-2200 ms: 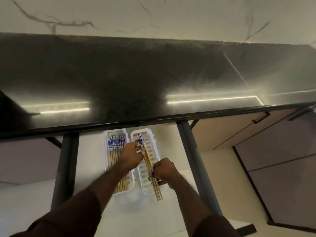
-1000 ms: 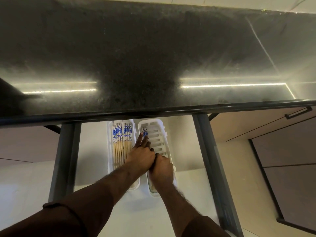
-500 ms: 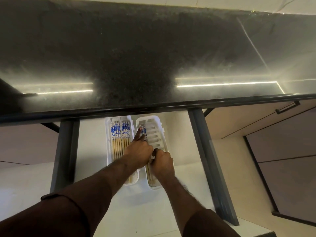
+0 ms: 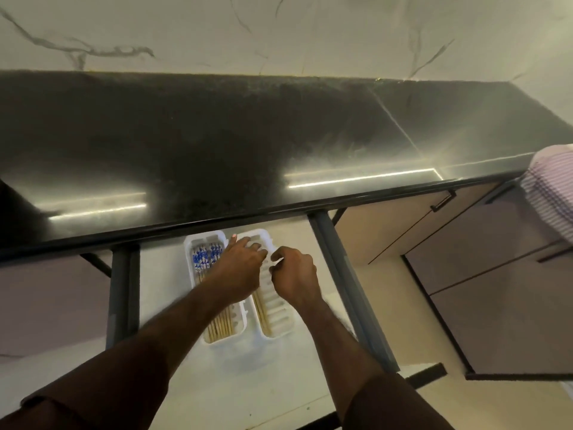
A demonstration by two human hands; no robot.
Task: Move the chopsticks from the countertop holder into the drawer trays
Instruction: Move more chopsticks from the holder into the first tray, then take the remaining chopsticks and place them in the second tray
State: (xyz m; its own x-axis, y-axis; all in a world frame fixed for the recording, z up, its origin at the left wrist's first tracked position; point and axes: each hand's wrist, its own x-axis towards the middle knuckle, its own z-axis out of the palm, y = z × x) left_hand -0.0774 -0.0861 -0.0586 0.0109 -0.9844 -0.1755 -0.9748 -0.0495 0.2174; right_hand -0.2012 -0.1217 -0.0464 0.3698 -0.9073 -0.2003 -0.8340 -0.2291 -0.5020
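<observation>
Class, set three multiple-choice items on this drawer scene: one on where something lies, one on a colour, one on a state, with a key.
1. Where do the white trays sit?
A. on the countertop
B. in the open drawer
C. on the floor

2. What colour are the patterned ends of the chopsticks in the left tray?
A. blue and white
B. red
C. green

3. How full is the right tray?
A. packed full
B. a few chopsticks along its left side
C. turned upside down

Key: B, the trays lie below the countertop edge; A, blue-white print shows; B, bare slots fill the rest.
</observation>
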